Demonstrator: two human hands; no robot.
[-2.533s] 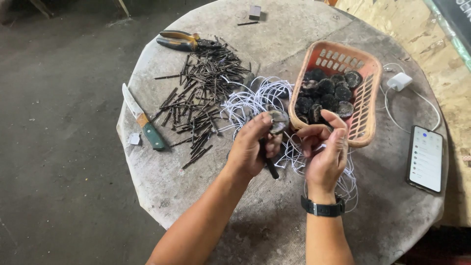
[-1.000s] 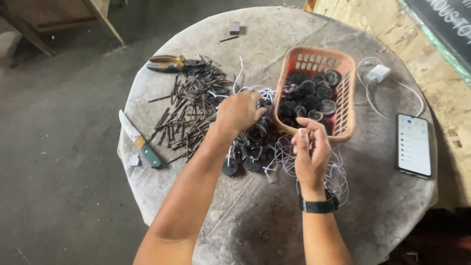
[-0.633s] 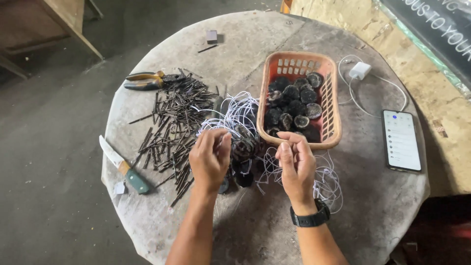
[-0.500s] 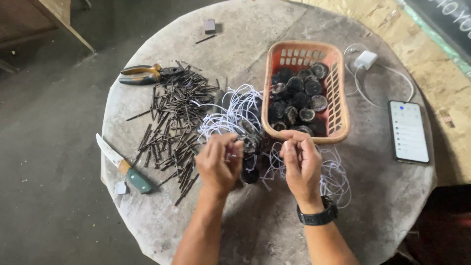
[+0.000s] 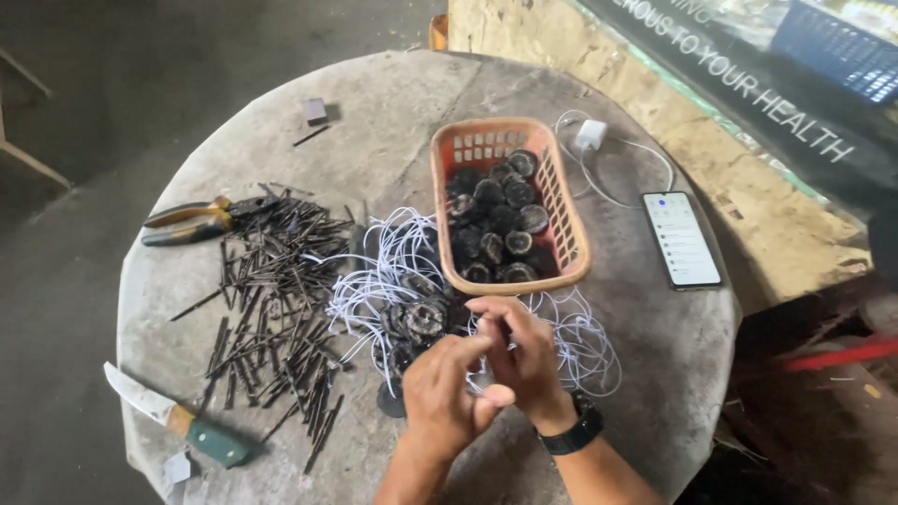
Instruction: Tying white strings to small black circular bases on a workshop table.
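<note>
Left to right: knife [image 5: 178, 423] and nail pile [image 5: 271, 299] lay untouched at left. Your left hand [image 5: 447, 393] had closed in from wire tangle [image 5: 393, 271], fingers pinching white strand against your right hand [image 5: 526, 360], likewise pinching, near edge. Basket [image 5: 552, 201] stood just beyond; phone [image 5: 681, 238] far right.

Rough workshop or small handwork spot, likely semi-outdoor. Round bare concrete table [image 5: 393, 140], worn and stained, stands on a dirty concrete floor [image 5: 84, 112]. Left on the table: pile of dark rusty nails [image 5: 271, 299], pliers [image 5: 201, 220] with yellow handles, a knife [image 5: 173, 421] with green handle near the edge. Centre: tangle of white wire [image 5: 393, 266] and an orange plastic basket [image 5: 561, 224] of small black round parts [image 5: 496, 224]. Right: smartphone [image 5: 681, 238] and white charger [image 5: 591, 134] with cable. Far right, a rough plywood board [image 5: 580, 47] leans behind the table.
</note>
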